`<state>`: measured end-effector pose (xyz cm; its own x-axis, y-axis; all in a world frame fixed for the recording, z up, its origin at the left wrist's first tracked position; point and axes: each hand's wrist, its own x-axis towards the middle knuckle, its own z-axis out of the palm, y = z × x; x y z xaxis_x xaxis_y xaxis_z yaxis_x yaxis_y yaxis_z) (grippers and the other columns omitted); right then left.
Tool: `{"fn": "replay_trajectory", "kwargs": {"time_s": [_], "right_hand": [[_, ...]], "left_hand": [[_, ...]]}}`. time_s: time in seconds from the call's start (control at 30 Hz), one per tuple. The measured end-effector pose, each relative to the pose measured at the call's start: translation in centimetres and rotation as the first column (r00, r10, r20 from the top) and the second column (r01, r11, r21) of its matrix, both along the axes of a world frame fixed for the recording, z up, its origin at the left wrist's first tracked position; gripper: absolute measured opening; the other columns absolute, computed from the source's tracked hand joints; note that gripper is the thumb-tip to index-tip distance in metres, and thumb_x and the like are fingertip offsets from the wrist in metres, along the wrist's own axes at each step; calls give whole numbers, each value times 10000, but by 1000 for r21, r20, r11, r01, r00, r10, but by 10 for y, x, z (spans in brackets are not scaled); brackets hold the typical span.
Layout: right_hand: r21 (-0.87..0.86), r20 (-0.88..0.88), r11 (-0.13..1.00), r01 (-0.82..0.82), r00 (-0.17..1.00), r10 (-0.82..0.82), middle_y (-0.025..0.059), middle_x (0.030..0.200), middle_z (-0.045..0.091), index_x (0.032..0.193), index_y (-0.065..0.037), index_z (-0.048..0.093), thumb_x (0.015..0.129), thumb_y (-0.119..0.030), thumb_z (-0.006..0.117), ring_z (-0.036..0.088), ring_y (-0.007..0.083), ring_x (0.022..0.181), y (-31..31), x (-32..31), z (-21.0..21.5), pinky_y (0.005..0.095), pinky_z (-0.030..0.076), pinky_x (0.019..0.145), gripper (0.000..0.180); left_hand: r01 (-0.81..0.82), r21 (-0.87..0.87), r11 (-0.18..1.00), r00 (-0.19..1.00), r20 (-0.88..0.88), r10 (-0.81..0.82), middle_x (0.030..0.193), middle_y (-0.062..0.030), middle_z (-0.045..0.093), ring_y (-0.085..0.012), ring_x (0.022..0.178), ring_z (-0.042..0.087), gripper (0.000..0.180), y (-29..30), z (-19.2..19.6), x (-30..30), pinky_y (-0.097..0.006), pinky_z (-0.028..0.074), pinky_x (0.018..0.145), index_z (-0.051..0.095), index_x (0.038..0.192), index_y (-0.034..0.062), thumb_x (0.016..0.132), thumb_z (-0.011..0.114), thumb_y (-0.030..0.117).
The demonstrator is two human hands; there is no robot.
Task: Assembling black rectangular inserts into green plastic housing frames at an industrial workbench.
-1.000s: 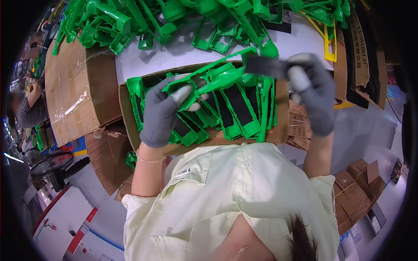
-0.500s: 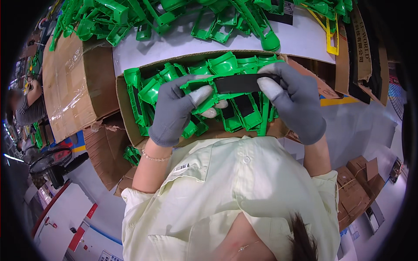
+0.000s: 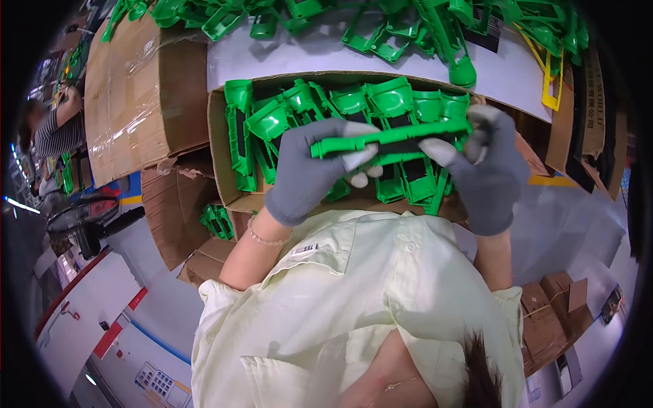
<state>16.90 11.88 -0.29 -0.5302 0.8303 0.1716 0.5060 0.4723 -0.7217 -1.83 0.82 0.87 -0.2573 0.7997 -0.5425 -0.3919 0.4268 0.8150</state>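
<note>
Both of my hands wear grey gloves with whitish fingertips. Between them, over the open carton, is a long green plastic housing part [image 3: 394,134], seen edge-on. My left hand [image 3: 304,173] grips its left end, thumb and fingers closed round it. At the other end my right hand [image 3: 491,170] pinches it with thumb and fingers. A dark area shows behind the green edge, partly hidden. Beneath, the cardboard carton [image 3: 217,129] holds several similar green parts [image 3: 389,99], some with black panels.
A white-topped table [image 3: 272,64] beyond the carton carries a heap of green parts [image 3: 401,34] and a yellow frame [image 3: 549,85]. A tall taped carton [image 3: 126,102] stands left, with a fan [image 3: 81,217] below. Another person [image 3: 58,122] is far left. More boxes [image 3: 551,313] sit lower right.
The green part has been turned from its black-strip face to its edge. Both hands have shifted rightward in the picture, and so has the surrounding scene.
</note>
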Motion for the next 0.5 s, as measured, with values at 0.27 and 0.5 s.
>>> {"fn": "replay_trajectory", "kwargs": {"time_s": [0.27,0.5], "right_hand": [[-318,141,905,-282,930,339,92,681,636,860,-24,655,771,-117,699,612,181,567,-18,10,-7,277,452,534,136],[-214,155,894,-393,890,428,80,608,602,906,-65,668,731,-241,740,593,197,518,-28,-4,-15,289,438,504,258]], "left_hand": [[136,-34,990,990,-39,-137,794,-79,667,-107,669,644,177,-29,13,-12,-187,500,512,649,997,-45,824,660,-9],[103,52,993,840,-540,-58,953,-25,576,-98,783,564,334,-30,13,-45,-224,496,647,578,1034,-8,722,688,-47]]}}
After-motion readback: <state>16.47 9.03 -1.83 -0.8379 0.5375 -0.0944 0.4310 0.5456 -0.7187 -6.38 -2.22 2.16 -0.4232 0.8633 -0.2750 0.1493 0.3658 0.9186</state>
